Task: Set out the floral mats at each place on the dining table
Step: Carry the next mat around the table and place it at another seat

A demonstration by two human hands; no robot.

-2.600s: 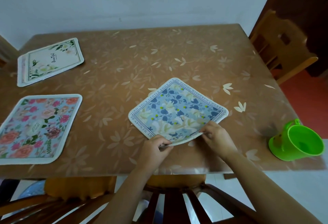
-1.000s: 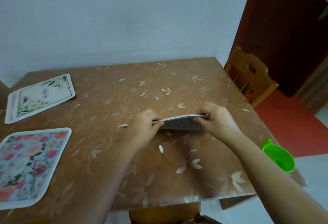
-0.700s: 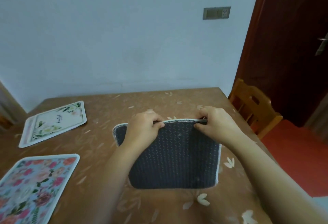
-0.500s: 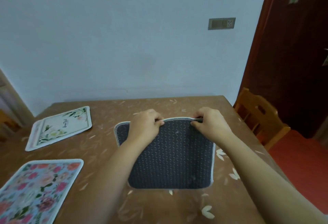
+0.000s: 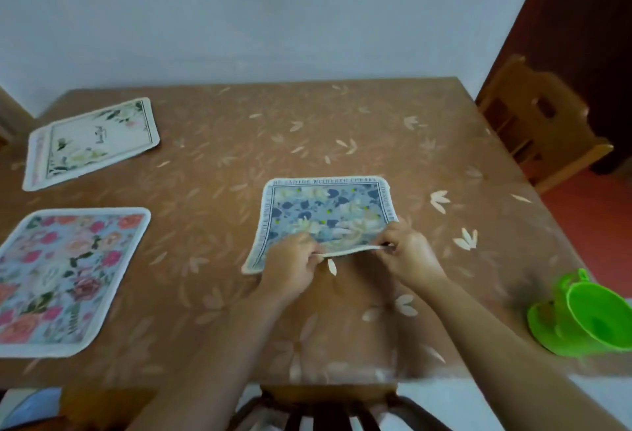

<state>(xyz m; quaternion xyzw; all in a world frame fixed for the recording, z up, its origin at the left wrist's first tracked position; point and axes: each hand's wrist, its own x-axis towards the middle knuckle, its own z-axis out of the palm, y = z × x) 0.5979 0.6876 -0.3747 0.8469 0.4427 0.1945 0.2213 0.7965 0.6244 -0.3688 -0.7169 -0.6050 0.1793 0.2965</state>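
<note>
A square blue floral mat with a white lettered border (image 5: 328, 211) lies printed side up on the brown bench with a pale leaf-patterned cover (image 5: 273, 136), a little right of the middle and towards the near side. Its far edge and both far corners rest flat on the bench, while its near edge is raised slightly and shows as a pale curved line between the two hands. The left hand (image 5: 290, 263) has its grip clenched on that near edge just inside the left corner, fingers curled over the top of the mat. The right hand (image 5: 408, 253) pinches the same edge at the near right corner, its grip closed on the mat. Both bare forearms reach in from the near side. Well apart to the left, a square pink rose-patterned mat (image 5: 65, 276) lies flat by the near edge, and beyond it a white mat with green leaves (image 5: 92, 140) lies flat near the far left corner. A bright green plastic cup (image 5: 595, 321) sits at the near right corner, too blurred to tell how it stands. A light wooden chair (image 5: 543, 123) stands at the bench's right side before a dark brown door (image 5: 588, 37), and a dark slatted chair back (image 5: 325, 410) shows below the near edge.
</note>
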